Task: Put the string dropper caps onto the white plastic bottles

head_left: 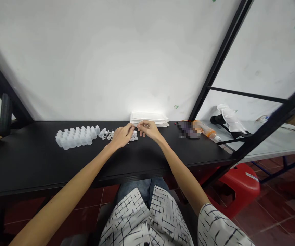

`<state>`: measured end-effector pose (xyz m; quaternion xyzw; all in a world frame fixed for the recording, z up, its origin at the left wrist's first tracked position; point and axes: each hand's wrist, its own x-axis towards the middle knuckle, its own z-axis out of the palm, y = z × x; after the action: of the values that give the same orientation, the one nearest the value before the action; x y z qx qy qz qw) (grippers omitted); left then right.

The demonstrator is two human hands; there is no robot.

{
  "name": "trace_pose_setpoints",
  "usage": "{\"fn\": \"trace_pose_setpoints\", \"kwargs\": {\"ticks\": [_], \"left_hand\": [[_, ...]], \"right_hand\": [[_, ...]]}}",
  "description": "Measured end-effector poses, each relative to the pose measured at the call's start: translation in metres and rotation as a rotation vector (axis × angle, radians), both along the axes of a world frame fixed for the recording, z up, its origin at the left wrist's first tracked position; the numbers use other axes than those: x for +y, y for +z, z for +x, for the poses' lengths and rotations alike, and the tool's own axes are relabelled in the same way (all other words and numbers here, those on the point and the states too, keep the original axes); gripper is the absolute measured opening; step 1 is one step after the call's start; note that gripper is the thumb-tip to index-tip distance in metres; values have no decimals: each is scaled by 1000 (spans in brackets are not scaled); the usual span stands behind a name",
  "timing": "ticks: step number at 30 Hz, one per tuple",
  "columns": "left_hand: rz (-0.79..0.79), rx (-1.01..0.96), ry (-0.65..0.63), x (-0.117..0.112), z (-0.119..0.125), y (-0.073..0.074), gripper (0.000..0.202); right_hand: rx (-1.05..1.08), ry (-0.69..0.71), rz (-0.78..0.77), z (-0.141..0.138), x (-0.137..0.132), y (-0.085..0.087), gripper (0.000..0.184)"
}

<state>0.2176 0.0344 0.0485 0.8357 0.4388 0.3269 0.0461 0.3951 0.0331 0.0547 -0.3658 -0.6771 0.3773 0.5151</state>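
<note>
My left hand [122,136] is over the black table [147,153], its thumb and fingers pinched together. Close beside it, my right hand [149,130] is bent in a pinch too, with the fingertips of both hands nearly meeting. Whatever they hold between them is too small to make out. Below and between the hands lies a cluster of small white pieces [134,137], partly covered by the left hand. White looped cords [107,135] are just left of that hand. Farther left, several translucent plastic bottles [74,139] stand packed in rows.
A stack of white flat sheets or bags [149,118] lies against the wall behind my hands. Right of it are a blurred dark item [188,130] and a clear bottle with orange parts [206,130]. A black frame post [216,58] and red stool [242,182] stand at right.
</note>
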Motion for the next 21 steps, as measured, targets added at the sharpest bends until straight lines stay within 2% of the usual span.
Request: {"fn": "trace_pose_setpoints", "kwargs": {"ticks": [4, 8, 14, 21], "left_hand": [[-53, -99, -29, 3, -1, 1, 40], [-69, -119, -41, 5, -1, 0, 46], [-39, -146, -70, 6, -1, -1, 42], [-78, -178, -99, 1, -1, 4, 37]], "right_hand": [[21, -14, -1, 0, 1, 0, 34], [61, -14, -19, 1, 2, 0, 34], [137, -3, -71, 2, -1, 4, 36], [192, 30, -98, 3, -1, 4, 35]]}}
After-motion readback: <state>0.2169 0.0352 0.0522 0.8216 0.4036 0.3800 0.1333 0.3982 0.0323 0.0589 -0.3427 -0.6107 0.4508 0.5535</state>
